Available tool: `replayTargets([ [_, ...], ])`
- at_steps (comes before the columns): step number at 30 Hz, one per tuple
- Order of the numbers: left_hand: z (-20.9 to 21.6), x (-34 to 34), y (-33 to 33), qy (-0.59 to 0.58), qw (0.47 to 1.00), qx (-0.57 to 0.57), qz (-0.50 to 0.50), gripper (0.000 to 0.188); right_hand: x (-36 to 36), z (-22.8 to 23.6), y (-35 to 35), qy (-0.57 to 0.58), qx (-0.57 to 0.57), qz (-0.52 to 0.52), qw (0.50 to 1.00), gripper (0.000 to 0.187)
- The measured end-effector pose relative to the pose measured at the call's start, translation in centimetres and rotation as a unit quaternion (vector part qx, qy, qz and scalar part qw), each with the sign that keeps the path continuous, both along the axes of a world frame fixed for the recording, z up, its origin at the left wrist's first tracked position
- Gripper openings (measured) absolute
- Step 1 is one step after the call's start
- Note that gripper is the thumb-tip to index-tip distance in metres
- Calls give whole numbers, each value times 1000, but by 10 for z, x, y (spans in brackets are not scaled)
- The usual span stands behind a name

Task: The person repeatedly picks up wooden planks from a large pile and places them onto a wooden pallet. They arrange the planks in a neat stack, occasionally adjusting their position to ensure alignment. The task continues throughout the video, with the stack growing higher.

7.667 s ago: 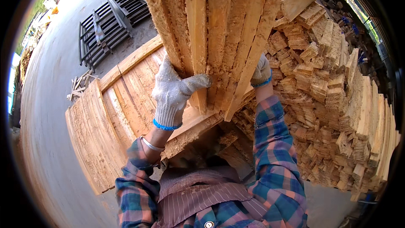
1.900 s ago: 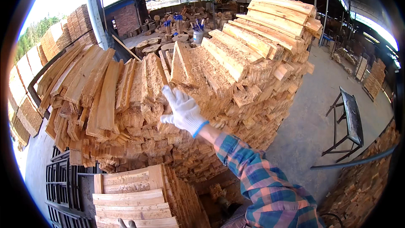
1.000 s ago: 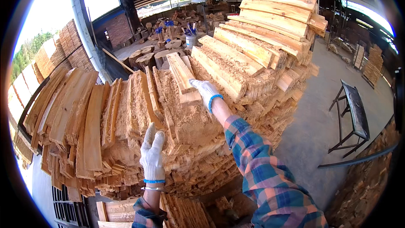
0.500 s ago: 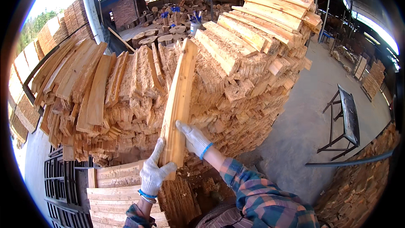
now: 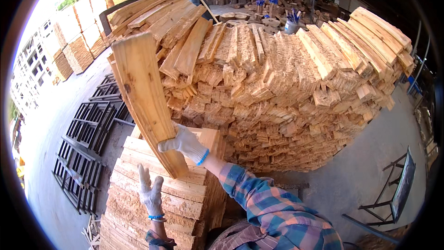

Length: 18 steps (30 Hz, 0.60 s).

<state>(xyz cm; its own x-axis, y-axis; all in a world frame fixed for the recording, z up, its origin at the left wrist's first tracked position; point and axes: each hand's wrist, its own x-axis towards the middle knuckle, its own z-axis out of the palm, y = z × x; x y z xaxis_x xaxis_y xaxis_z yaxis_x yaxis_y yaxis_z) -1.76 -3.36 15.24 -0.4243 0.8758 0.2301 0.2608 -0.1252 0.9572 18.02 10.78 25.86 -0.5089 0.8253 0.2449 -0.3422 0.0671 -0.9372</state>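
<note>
A wooden plank (image 5: 145, 97) stands tilted in front of me, with its upper end leaning away to the left. Near its lower end my right hand (image 5: 186, 145), in a white knit glove with a blue cuff, is closed around it. My left hand (image 5: 151, 194), gloved the same way, is beside the plank's lower end, thumb and fingers apart and holding nothing. Below both hands lies a stack of planks (image 5: 162, 199) in even rows. Behind the held plank rises a large, uneven pile of rough planks (image 5: 277, 97).
Black metal frames (image 5: 88, 129) lie on the floor to the left. A dark metal stand (image 5: 397, 190) is at the right. Farther back are stacked timber blocks (image 5: 78, 51), log rounds (image 5: 233, 17) and a white bucket (image 5: 291, 27) with blue-handled things in it.
My view has turned left, and the plank has swung left over the even stack. My left hand has come off it; my right hand still grips it.
</note>
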Motion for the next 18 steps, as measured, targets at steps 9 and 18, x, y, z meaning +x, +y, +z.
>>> replayTargets([
  [9,-87,-74,-43,343,877,-207,265,70,-59,22,31,-363,93,112,921,71],
  [18,-63,-33,-8,525,763,-308,218,56,-10,-119,222,-460,108,90,877,63],
])
